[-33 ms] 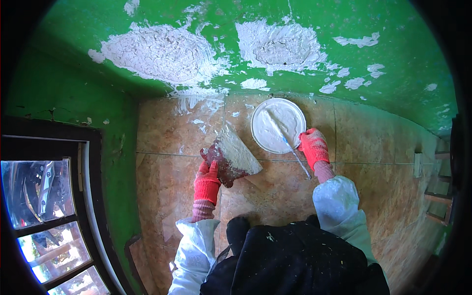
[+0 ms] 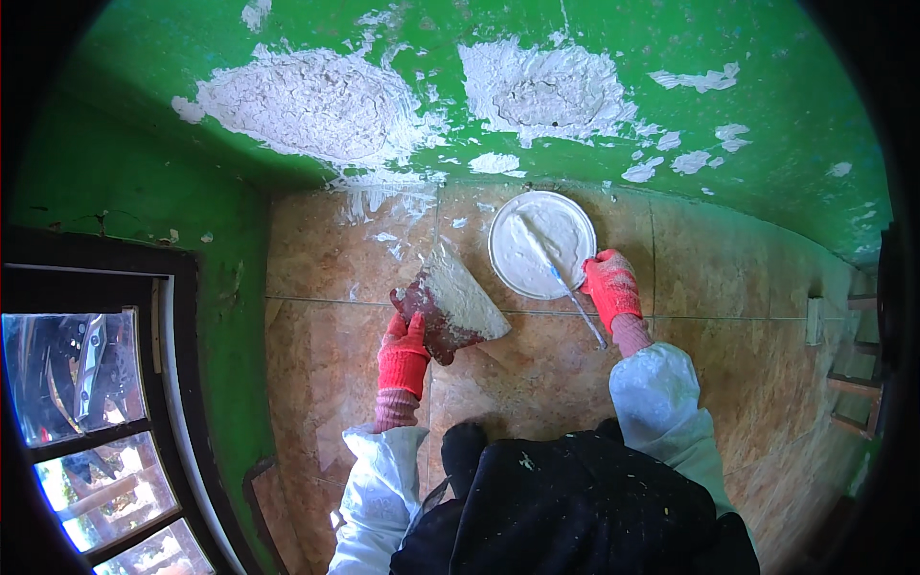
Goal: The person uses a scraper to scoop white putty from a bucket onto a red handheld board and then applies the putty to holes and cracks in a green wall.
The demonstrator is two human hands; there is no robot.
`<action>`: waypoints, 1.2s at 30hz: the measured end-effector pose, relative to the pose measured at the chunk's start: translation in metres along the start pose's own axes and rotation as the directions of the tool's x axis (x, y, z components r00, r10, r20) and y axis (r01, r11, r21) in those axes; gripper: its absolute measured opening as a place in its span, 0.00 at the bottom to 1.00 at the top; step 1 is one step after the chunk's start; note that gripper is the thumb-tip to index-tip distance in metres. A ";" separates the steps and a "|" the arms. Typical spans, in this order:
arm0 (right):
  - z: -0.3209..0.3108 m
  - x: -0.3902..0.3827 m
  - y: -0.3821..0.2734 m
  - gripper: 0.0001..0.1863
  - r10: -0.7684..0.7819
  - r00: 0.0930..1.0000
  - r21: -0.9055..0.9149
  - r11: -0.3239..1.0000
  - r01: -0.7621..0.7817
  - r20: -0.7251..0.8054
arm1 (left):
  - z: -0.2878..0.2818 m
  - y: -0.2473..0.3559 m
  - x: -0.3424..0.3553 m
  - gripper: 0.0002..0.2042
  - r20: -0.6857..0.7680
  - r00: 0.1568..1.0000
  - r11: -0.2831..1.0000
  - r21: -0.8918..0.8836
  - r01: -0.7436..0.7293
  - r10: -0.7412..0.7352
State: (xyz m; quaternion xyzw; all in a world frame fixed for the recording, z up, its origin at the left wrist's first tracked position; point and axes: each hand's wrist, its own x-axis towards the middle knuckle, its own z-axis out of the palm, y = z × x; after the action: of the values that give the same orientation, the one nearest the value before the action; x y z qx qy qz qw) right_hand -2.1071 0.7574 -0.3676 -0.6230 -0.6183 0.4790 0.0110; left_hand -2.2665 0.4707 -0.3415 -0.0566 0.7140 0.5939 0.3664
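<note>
My left hand [image 2: 404,359], in a red work glove, is closed on the near left edge of a dark red, roughly triangular plate [image 2: 450,309]. Pale putty coats much of its upper face. To the right, a round white bucket [image 2: 591,226] holds smooth white putty [image 2: 565,225]. A long-handled tool [image 2: 581,311] lies across it, its far end caked in putty and its thin handle sticking out over the near right rim. My right hand [image 2: 612,286], gloved in red too, grips the bucket's right rim just beside that handle; the fingertips are partly hidden.
Ahead rises a green wall [image 2: 671,38] with large rough white putty patches [image 2: 307,105]. Brown floor tiles [image 2: 537,383] carry white smears near the wall. A dark-framed window [image 2: 91,422] is at left. Wooden slats [image 2: 855,385] stand at the far right.
</note>
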 end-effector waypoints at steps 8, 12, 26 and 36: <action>0.003 0.007 0.015 0.12 -0.125 0.991 -0.007 0.992 0.125 -0.041 | 0.014 0.002 0.012 0.19 0.038 0.997 0.997 -0.004 -0.072 0.073; 0.001 0.003 0.013 0.10 -0.112 0.993 0.034 0.993 0.112 0.024 | 0.020 0.010 0.009 0.19 0.001 0.995 0.994 0.056 -0.099 0.099; -0.010 -0.022 -0.011 0.10 -0.083 0.988 0.331 0.943 0.035 0.133 | 0.027 0.001 0.032 0.32 0.071 0.951 0.936 0.167 -0.309 0.301; -0.003 -0.026 -0.024 0.12 -0.130 0.967 0.243 0.967 0.075 0.219 | 0.041 0.009 0.030 0.32 0.170 0.928 0.848 0.378 -0.371 0.330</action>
State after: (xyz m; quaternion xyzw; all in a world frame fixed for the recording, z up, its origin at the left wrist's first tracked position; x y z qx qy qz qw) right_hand -2.1178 0.7443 -0.3356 -0.5236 -0.5864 0.6169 0.0362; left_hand -2.2742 0.5207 -0.3532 0.1811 0.8003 0.4923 0.2904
